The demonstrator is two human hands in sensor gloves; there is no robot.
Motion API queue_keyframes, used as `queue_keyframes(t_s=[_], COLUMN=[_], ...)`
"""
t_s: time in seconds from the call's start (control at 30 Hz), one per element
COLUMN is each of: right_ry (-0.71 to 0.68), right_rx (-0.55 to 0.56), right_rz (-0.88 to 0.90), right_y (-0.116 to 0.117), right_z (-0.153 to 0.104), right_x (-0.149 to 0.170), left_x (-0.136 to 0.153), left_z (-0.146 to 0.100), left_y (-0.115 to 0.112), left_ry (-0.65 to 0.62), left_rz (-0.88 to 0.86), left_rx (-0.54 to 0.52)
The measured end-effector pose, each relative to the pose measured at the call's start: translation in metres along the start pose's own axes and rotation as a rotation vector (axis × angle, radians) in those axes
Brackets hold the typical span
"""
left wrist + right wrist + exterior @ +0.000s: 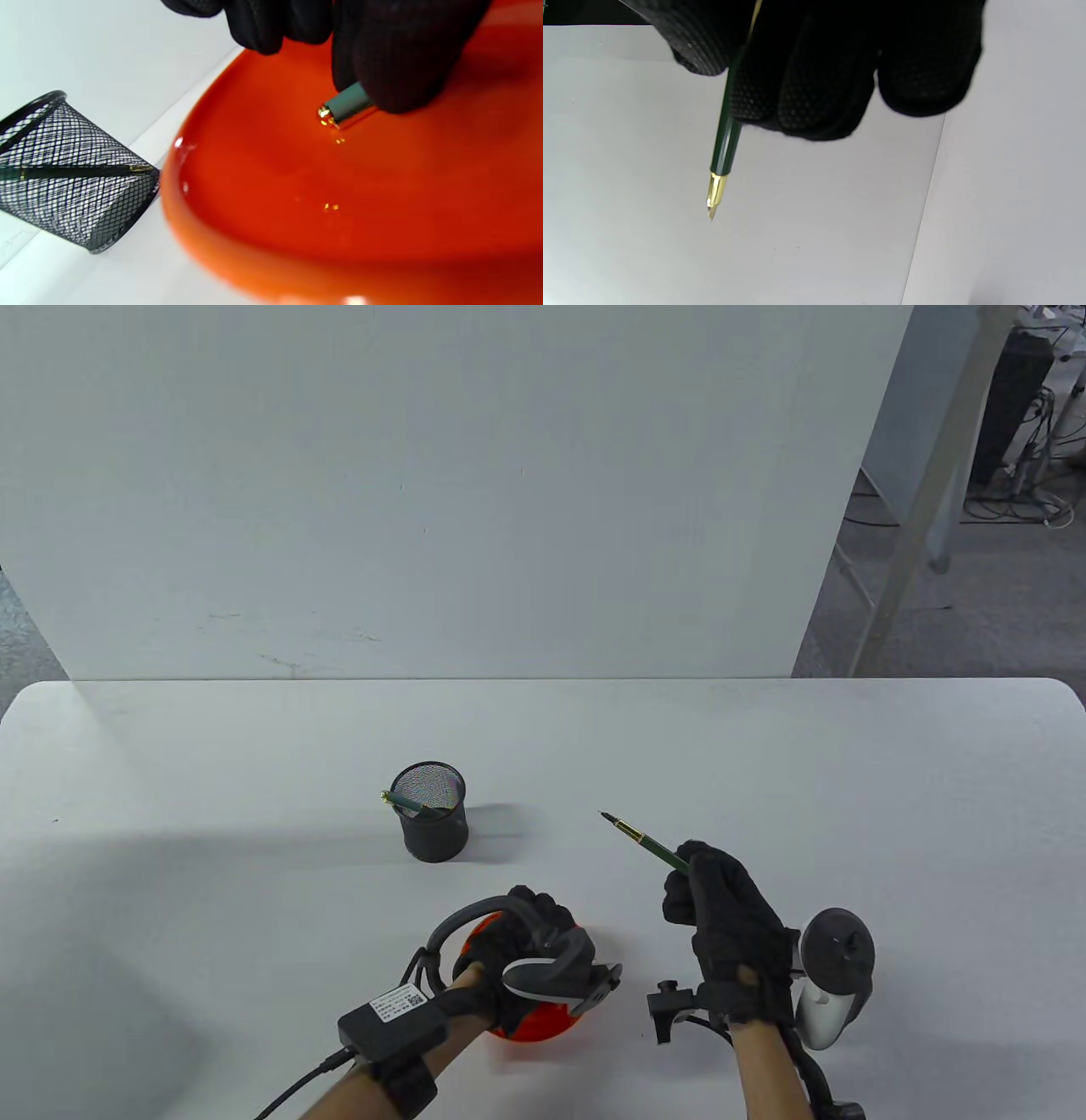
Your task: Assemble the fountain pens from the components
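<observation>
My right hand (721, 908) grips a green fountain pen (646, 841) with a gold nib, uncapped, held above the table and pointing up-left. In the right wrist view the pen (723, 148) sticks out below my gloved fingers (806, 101). My left hand (530, 937) reaches into an orange bowl (543, 1027) near the front edge. In the left wrist view its fingers (382, 55) pinch a green pen cap (345, 103) with a gold end, just above the bowl's inside (339, 203).
A black mesh pen cup (433, 813) stands behind the bowl, left of the raised pen, with one green pen (416, 806) leaning inside it. It shows in the left wrist view (68, 169) too. A white panel stands behind the white table.
</observation>
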State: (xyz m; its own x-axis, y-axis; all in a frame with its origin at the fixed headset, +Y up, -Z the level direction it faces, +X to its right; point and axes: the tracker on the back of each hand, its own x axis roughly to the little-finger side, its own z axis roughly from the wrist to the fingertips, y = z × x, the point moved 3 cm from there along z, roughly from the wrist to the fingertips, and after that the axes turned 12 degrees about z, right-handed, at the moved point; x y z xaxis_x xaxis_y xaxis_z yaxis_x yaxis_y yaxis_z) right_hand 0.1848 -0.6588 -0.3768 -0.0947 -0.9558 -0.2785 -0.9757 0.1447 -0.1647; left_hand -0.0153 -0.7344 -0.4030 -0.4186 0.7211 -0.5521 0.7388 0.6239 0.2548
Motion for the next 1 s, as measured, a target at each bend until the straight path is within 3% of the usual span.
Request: queue_keyframes(t_s=[0.3, 0.47, 0.7, 0.87, 1.0], right_ry=[0.011, 0.016, -0.012, -0.022, -0.024], right_rx=[-0.030, -0.068, -0.071, -0.083, -0.102], right_rz=[-0.034, -0.066, -0.094, -0.115, -0.138], right_y=[0.005, 0.010, 0.014, 0.020, 0.025], right_z=[-0.001, -0.001, -0.006, -0.009, -0.010], right_x=[0.007, 0.008, 0.004, 0.004, 0.006], left_x=[0.000, 0.050, 0.103, 0.113, 0.110], left_z=[-0.005, -0.037, -0.106, -0.130, -0.129], left_y=[0.003, -0.007, -0.043, -0.065, -0.083], left_ry=[0.016, 0.160, 0.340, 0.404, 0.386], left_rz=[0.009, -0.344, -0.954, -1.221, -1.446], left_rx=[-0.033, -0.124, -0.379, -0.560, -0.599])
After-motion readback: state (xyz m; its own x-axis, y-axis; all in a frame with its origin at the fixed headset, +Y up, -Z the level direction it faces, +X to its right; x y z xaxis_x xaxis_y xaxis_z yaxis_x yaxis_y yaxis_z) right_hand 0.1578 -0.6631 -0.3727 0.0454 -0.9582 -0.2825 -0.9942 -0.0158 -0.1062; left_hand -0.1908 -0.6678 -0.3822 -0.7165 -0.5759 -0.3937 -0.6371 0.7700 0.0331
